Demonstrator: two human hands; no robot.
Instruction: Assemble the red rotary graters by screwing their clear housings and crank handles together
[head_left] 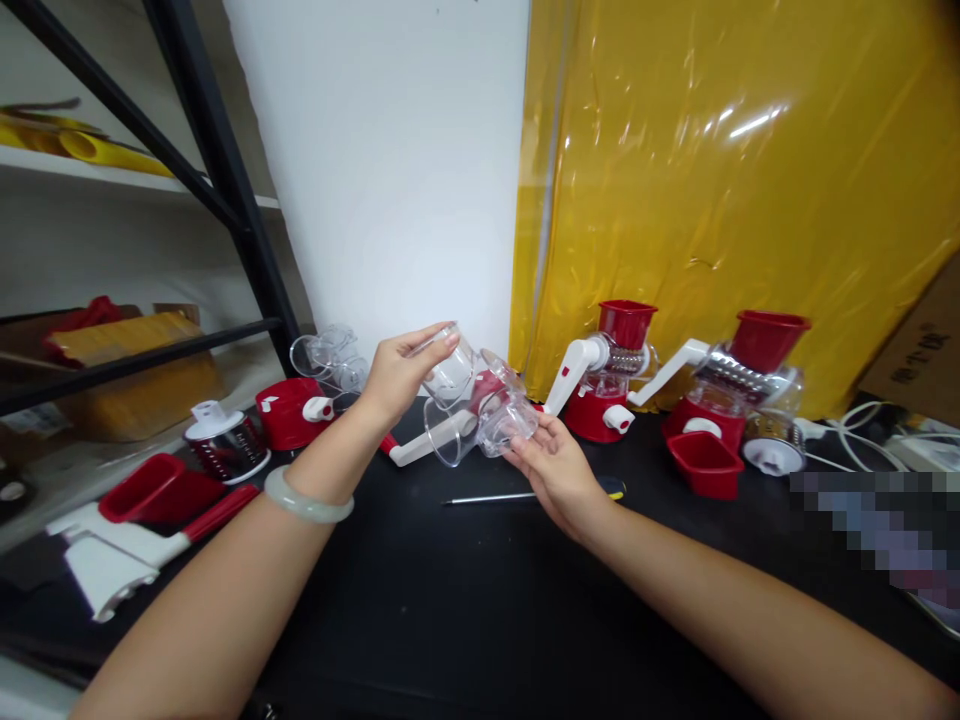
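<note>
A clear plastic housing (450, 425) with round openings hangs in the air above the black table. My left hand (405, 375) grips its upper left part, thumb across the clear tube. My right hand (555, 465) pinches its lower right end between thumb and fingers. Behind the housing, a white crank handle (435, 440) and a red part are seen partly through the plastic. Below my hands lies a screwdriver (491, 497), its yellow and black handle end partly hidden by my right hand.
Red bases (291, 412), a grater drum (227, 445), a red hopper and a white part (112, 560) sit left. Two assembled graters (611, 370) (750, 375), a loose red hopper (705, 463) and another drum (775, 443) stand right. Cables and a carton are far right.
</note>
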